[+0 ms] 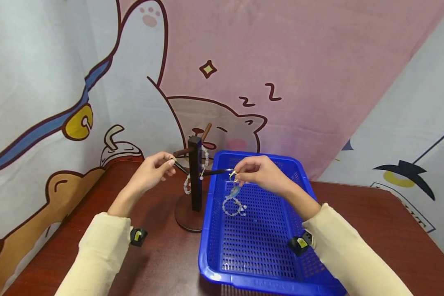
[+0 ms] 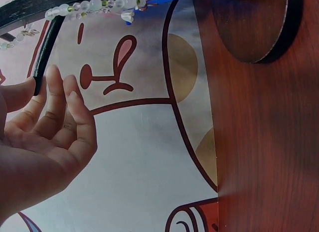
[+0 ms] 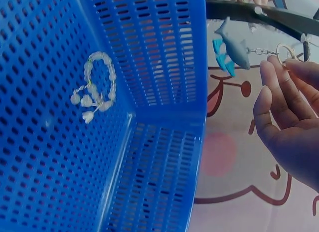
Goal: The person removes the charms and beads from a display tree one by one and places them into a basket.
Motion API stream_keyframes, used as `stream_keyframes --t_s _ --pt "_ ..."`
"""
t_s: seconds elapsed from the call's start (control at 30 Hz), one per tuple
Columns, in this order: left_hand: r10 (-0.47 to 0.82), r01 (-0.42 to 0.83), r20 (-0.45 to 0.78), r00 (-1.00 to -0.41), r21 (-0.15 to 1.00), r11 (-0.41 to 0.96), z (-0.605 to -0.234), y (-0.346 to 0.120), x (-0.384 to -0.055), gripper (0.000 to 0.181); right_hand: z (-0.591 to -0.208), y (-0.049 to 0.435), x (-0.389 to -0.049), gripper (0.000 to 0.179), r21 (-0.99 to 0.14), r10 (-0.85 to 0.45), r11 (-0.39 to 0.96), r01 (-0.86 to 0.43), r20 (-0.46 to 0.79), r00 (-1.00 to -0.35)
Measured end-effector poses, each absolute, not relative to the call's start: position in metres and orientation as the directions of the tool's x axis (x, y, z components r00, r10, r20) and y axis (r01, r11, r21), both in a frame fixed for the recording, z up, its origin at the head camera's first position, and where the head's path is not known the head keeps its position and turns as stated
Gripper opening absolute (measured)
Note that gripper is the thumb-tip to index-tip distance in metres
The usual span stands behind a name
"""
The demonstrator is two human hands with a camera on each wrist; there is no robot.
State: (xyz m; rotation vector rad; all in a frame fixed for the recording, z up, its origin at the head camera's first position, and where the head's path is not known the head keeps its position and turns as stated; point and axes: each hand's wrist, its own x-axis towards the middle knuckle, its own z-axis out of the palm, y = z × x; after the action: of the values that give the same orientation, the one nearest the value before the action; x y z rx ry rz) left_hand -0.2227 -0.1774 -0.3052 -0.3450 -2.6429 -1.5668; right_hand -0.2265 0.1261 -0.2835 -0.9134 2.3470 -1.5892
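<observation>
A dark wooden stand [image 1: 195, 181] with several pegs rises from a round base. My left hand [image 1: 151, 170] pinches the tip of its black left peg [image 2: 46, 55] between thumb and fingers. On the other side, my right hand [image 1: 260, 172] pinches the gold ring of a keychain [image 3: 238, 48] at the tip of the right peg. A blue-grey fish or whale charm with bright blue pieces dangles from that ring by a short chain. Two beaded bracelets hang on the stand, one high [image 1: 206, 158] and one lower left [image 1: 186, 187].
A blue perforated plastic basket [image 1: 204, 246] stands right beside the stand on the reddish-brown table [image 1: 163, 255]. Inside it lies a pale beaded bracelet [image 3: 111, 85] with small flower-like charms. Behind the table hangs a cartoon-printed cloth [image 1: 299, 61].
</observation>
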Motion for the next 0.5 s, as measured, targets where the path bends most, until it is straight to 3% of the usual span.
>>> stream_keyframes --t_s 0.5 --pt "0.168 0.225 0.164 -0.972 0.857 0.463 -0.305 -0.177 -0.222 0.021 -0.307 0.148 -0.230 0.008 -0.861 -0.538 0.315 -0.399 0.184 -0.823"
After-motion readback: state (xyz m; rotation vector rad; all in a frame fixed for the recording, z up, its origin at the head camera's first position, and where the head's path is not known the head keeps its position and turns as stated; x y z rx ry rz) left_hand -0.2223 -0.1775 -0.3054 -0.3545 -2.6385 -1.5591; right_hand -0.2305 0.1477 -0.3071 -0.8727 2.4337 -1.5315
